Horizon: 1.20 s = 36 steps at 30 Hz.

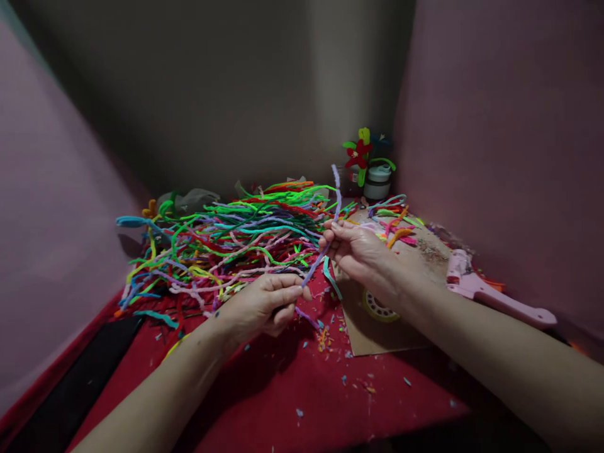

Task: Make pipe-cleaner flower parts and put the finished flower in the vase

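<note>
A lavender pipe cleaner (pixel 338 200) runs between my two hands, its free end sticking up above the right one. My left hand (pixel 268 303) pinches its lower end between thumb and fingers. Higher up, my right hand (pixel 361 251) grips the same stem with thumb and fingertips, so the stretch between them slants up to the right. Just behind both hands lies a big heap of pipe cleaners (pixel 255 229) in green, red, pink, teal, yellow and purple.
A pink glue gun (pixel 500 296) lies at the right. Cardboard (pixel 372 340) under my right arm carries a yellow tape roll (pixel 380 309). A lidded jar (pixel 377 182) stands behind, beside a red pipe-cleaner flower (pixel 358 155). Fluff scraps dot the red cloth (pixel 302 390); walls rise around.
</note>
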{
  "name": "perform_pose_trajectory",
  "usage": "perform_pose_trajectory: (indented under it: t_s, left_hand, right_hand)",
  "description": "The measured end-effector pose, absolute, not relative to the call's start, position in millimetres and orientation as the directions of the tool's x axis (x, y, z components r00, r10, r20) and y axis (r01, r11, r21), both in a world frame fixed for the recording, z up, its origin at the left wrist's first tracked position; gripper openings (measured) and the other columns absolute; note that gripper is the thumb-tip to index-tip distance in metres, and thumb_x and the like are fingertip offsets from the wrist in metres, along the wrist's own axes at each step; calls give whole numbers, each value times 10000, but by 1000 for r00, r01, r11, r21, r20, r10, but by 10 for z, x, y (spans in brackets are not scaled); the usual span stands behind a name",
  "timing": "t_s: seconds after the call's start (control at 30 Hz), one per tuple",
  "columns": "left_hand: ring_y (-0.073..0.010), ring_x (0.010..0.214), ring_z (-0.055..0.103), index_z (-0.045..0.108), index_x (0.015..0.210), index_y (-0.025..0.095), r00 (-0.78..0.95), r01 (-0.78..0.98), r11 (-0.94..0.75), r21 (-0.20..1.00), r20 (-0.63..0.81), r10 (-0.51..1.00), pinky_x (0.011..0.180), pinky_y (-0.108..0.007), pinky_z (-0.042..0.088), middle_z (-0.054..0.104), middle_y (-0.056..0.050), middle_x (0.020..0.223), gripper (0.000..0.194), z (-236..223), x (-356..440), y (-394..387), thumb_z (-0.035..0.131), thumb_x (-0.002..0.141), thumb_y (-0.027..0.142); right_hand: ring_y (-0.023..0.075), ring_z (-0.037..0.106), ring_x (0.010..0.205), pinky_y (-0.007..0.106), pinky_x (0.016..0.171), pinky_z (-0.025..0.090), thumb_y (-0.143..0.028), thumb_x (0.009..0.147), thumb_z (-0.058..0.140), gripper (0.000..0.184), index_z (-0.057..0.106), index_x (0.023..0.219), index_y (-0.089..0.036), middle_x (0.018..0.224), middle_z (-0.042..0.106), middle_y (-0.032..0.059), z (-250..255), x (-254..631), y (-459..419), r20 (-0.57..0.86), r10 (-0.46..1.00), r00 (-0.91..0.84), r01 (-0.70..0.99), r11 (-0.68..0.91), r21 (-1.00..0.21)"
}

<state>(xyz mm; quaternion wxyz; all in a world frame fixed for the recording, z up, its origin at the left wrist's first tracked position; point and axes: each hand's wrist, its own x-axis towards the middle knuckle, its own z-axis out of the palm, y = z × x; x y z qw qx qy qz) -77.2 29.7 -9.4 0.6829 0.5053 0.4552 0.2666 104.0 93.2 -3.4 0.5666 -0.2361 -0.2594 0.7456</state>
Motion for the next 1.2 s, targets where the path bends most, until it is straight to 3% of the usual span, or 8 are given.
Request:
perform_pose_trajectory:
  t_s: [0.23, 0.37, 0.5, 0.8, 0.97, 1.07, 1.13, 1.2]
  left_hand:
    - [-36, 304, 229, 562, 845, 156, 441, 145, 350, 925, -378, 814, 337, -167, 149, 365, 92, 364, 221, -95, -712, 306, 602, 791, 366]
    - [-15, 322, 249, 501, 762, 163, 489, 7, 394, 919, -347, 800, 361, -158, 190, 455, 69, 451, 183, -88, -703, 287, 590, 810, 316]
    - [-18, 316, 306, 527, 796, 145, 519, -46, 375, 926, -299, 801, 367, -160, 239, 526, 39, 488, 131, -62, -759, 285, 572, 818, 267]
    - [-42, 278, 299, 496, 686, 167, 479, 261, 326, 909, -415, 774, 288, -160, 165, 496, 54, 409, 248, -80, -624, 182, 573, 797, 374]
    - [-37, 287, 282, 497, 659, 165, 466, 277, 298, 914, -399, 790, 288, -162, 157, 483, 54, 411, 273, -55, -709, 189, 568, 810, 381]
    - [-23, 294, 304, 532, 689, 153, 400, 165, 270, 949, -315, 861, 301, -142, 194, 504, 49, 438, 226, 9, -832, 257, 596, 806, 336]
    - [-21, 333, 378, 584, 788, 160, 279, -46, 181, 982, -162, 947, 348, -130, 312, 547, 46, 505, 109, 70, -895, 307, 629, 781, 259]
    - [-37, 472, 516, 617, 884, 180, 105, -290, 21, 957, 10, 994, 499, -140, 462, 612, 30, 647, 162, 127, -923, 340, 664, 729, 170]
  right_hand:
    - [57, 430, 457, 176, 480, 392, 82, 729, 426, 259, 541, 647, -136, 521, 482, -28, 84, 1083, 908, -53, 972, -227, -689, -199, -697]
    - [65, 434, 491, 191, 515, 411, 54, 746, 459, 230, 547, 684, -149, 553, 490, -24, 66, 1116, 960, -23, 976, -215, -704, -171, -689]
    - [79, 470, 526, 211, 573, 453, 21, 772, 472, 209, 550, 694, -157, 563, 499, -17, 42, 1135, 1011, -9, 979, -203, -746, -161, -646]
    - [67, 431, 471, 197, 491, 404, 63, 725, 453, 240, 562, 672, -145, 528, 480, -27, 67, 1151, 983, -2, 969, -249, -701, -182, -690]
    - [75, 494, 491, 221, 551, 449, 24, 764, 482, 194, 590, 699, -124, 532, 533, -10, 31, 1128, 1026, -17, 974, -226, -692, -173, -701]
    - [87, 546, 523, 237, 582, 474, -44, 798, 509, 163, 591, 690, -135, 564, 583, 3, -22, 1114, 1063, -72, 977, -199, -688, -192, -700]
    - [96, 571, 554, 246, 598, 492, -64, 792, 537, 133, 599, 705, -142, 591, 613, 8, -58, 1105, 1074, -90, 973, -212, -683, -213, -699]
    - [107, 594, 595, 256, 616, 512, -53, 775, 557, 118, 606, 725, -148, 627, 639, 16, -83, 1089, 1063, -93, 966, -241, -690, -237, -684]
